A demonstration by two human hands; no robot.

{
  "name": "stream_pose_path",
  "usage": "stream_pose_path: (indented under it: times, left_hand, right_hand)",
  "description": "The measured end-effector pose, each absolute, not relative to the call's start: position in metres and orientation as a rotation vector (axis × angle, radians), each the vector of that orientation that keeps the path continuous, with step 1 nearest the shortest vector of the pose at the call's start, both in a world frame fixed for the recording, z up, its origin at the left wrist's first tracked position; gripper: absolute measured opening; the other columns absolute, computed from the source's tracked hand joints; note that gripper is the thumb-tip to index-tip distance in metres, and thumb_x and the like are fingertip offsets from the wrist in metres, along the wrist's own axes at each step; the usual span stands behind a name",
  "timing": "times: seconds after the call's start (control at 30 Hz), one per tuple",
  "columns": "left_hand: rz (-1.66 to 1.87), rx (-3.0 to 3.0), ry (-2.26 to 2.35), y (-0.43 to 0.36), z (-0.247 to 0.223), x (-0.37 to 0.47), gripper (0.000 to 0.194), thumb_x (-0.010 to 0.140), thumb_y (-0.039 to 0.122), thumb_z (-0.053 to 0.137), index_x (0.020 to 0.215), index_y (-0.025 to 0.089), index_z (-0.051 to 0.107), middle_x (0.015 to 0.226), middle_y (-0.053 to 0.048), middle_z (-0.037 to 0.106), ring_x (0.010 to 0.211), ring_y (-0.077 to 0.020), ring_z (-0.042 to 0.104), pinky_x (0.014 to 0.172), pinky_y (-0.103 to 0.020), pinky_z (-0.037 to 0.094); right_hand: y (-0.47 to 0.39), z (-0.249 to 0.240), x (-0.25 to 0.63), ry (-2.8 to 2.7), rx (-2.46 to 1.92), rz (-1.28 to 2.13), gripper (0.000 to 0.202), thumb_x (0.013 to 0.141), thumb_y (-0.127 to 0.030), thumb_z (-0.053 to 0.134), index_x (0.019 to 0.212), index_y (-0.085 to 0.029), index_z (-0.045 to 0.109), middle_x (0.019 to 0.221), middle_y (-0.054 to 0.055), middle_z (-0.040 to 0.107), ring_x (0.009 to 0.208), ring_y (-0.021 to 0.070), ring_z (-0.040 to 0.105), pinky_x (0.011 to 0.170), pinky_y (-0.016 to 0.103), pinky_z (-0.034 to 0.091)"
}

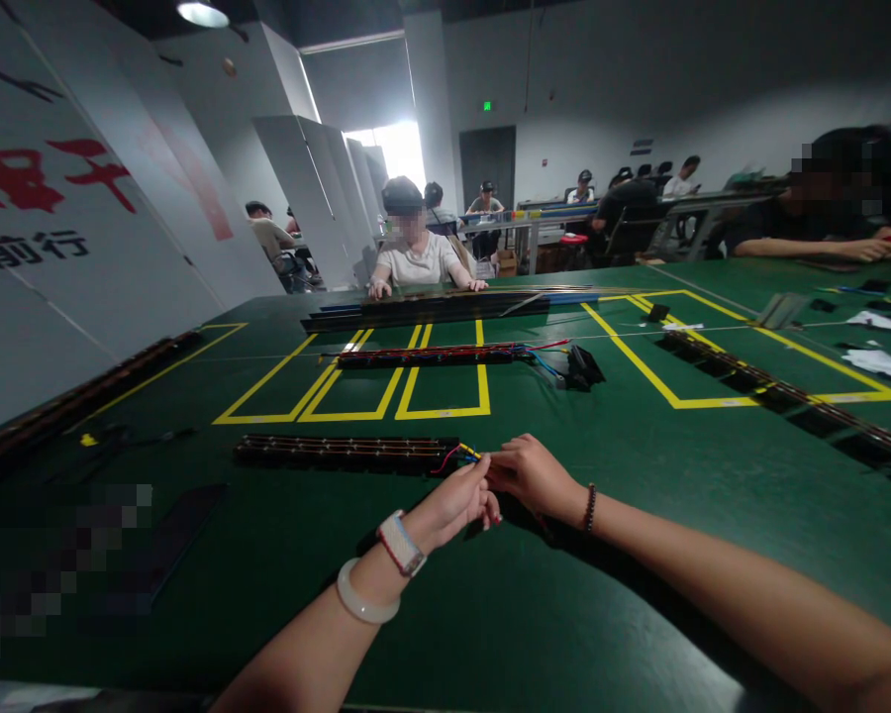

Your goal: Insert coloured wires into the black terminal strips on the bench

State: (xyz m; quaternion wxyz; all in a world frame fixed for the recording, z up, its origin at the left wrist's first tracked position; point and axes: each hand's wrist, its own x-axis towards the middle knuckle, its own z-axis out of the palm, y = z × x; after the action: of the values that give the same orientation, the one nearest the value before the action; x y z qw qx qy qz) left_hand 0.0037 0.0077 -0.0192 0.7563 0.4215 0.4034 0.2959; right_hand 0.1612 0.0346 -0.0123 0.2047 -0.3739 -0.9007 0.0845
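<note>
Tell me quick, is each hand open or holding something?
Left hand: closed, seemingly pinching the coloured wires.
Right hand: fingers pinched closed; can't tell what it holds.

The person's left hand (pixel 449 503) and right hand (pixel 531 475) come together at the fingertips. The left thumb pinches forward, the lower fingers curling loosely beneath its tip. Right of those fingertips, the right hand bends inward, knuckles up, its grip partly hidden. Behind the fingers, left forearm (pixel 316 639) and right forearm (pixel 713 569) spread apart.

tabletop (pixel 639 574): was green
tape outlines (pixel 485 391): were yellow
near strip (pixel 342 448): was black, striped lengthwise in copper
wires (pixel 469 451): were red, yellow and blue
bangle (pixel 367 615): was milky white
</note>
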Motion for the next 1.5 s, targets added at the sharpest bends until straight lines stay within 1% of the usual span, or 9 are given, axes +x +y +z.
stream_pose_path:
  times: [0.17, 0.37, 0.47, 0.6, 0.83, 0.93, 1.13, 1.33, 1.5]
  left_hand:
    - [0.735, 0.859, 0.841, 0.012, -0.026, 0.006, 0.031, 0.091, 0.045, 0.035, 0.083, 0.016, 0.041, 0.057, 0.003, 0.05, 0.042, -0.0074, 0.048, 0.042, -0.019, 0.032]
    - [0.78, 0.746, 0.867, 0.015, -0.031, 0.007, 0.028, 0.088, 0.042, 0.043, 0.077, 0.017, 0.04, 0.06, 0.005, 0.047, 0.044, -0.0052, 0.044, 0.044, -0.018, 0.031]
    - [0.8, 0.726, 0.857, 0.015, -0.03, 0.006, 0.026, 0.089, 0.04, 0.044, 0.078, 0.017, 0.04, 0.062, 0.004, 0.047, 0.045, -0.0057, 0.044, 0.045, -0.019, 0.032]
    - [0.805, 0.787, 0.813, 0.013, -0.027, 0.005, 0.025, 0.088, 0.039, 0.044, 0.079, 0.016, 0.043, 0.063, 0.003, 0.05, 0.045, -0.0059, 0.045, 0.044, -0.019, 0.031]
    - [0.758, 0.855, 0.841, 0.012, -0.027, 0.004, 0.028, 0.09, 0.04, 0.039, 0.082, 0.014, 0.046, 0.058, 0.002, 0.052, 0.044, -0.007, 0.05, 0.041, -0.018, 0.032]
    - [0.746, 0.864, 0.852, 0.012, -0.027, 0.004, 0.031, 0.09, 0.042, 0.039, 0.079, 0.013, 0.046, 0.06, 0.0, 0.055, 0.046, -0.0079, 0.053, 0.044, -0.019, 0.037]
    - [0.717, 0.887, 0.871, 0.009, -0.022, 0.004, 0.031, 0.091, 0.041, 0.038, 0.084, 0.012, 0.048, 0.063, -0.003, 0.059, 0.051, -0.0095, 0.057, 0.049, -0.02, 0.042]
    - [0.712, 0.92, 0.968, 0.009, -0.02, 0.005, 0.031, 0.088, 0.045, 0.042, 0.082, 0.015, 0.045, 0.061, 0.0, 0.057, 0.042, -0.0056, 0.05, 0.042, -0.017, 0.034]
    - [0.695, 0.976, 0.978, 0.008, -0.016, 0.004, 0.023, 0.088, 0.036, 0.041, 0.079, 0.015, 0.045, 0.063, 0.001, 0.056, 0.041, -0.0039, 0.046, 0.042, -0.016, 0.03]
  right_hand:
    - [0.026, -0.007, 0.155, -2.638, -1.058, -0.082, 0.019, 0.089, -0.025, 0.05, 0.078, -0.016, 0.061, 0.07, 0.003, 0.059, 0.067, 0.0145, 0.047, 0.07, 0.029, 0.027]
    - [0.017, -0.007, 0.149, -2.752, -1.026, -0.371, 0.01, 0.084, -0.015, 0.051, 0.085, -0.012, 0.061, 0.075, 0.007, 0.059, 0.07, 0.0181, 0.047, 0.067, 0.032, 0.027]
    - [0.017, 0.002, 0.151, -2.748, -1.022, -0.314, 0.014, 0.087, -0.019, 0.049, 0.082, -0.014, 0.061, 0.076, 0.007, 0.058, 0.07, 0.0176, 0.048, 0.066, 0.031, 0.026]
    - [0.022, 0.021, 0.159, -2.646, -1.148, -0.153, 0.031, 0.092, -0.031, 0.042, 0.072, -0.017, 0.062, 0.073, 0.006, 0.059, 0.07, 0.0154, 0.051, 0.066, 0.03, 0.027]
    - [0.027, 0.024, 0.166, -2.702, -1.339, 0.038, 0.046, 0.087, -0.052, 0.043, 0.064, -0.019, 0.065, 0.062, 0.007, 0.062, 0.057, 0.0154, 0.055, 0.055, 0.027, 0.029]
    - [0.024, 0.019, 0.165, -2.763, -1.395, 0.203, 0.041, 0.085, -0.051, 0.048, 0.065, -0.021, 0.067, 0.058, 0.006, 0.062, 0.049, 0.0133, 0.052, 0.047, 0.025, 0.025]
    - [0.026, 0.021, 0.166, -2.747, -1.344, 0.387, 0.038, 0.086, -0.038, 0.048, 0.058, -0.019, 0.064, 0.05, 0.003, 0.057, 0.04, 0.0086, 0.044, 0.041, 0.023, 0.02]
    - [0.037, 0.025, 0.175, -2.622, -1.519, 0.157, 0.042, 0.086, -0.045, 0.048, 0.057, -0.018, 0.062, 0.053, 0.006, 0.057, 0.045, 0.0122, 0.05, 0.044, 0.024, 0.023]
    - [0.054, 0.021, 0.185, -2.532, -1.581, -0.105, 0.043, 0.086, -0.048, 0.047, 0.061, -0.018, 0.062, 0.06, 0.008, 0.062, 0.055, 0.0171, 0.056, 0.051, 0.026, 0.028]
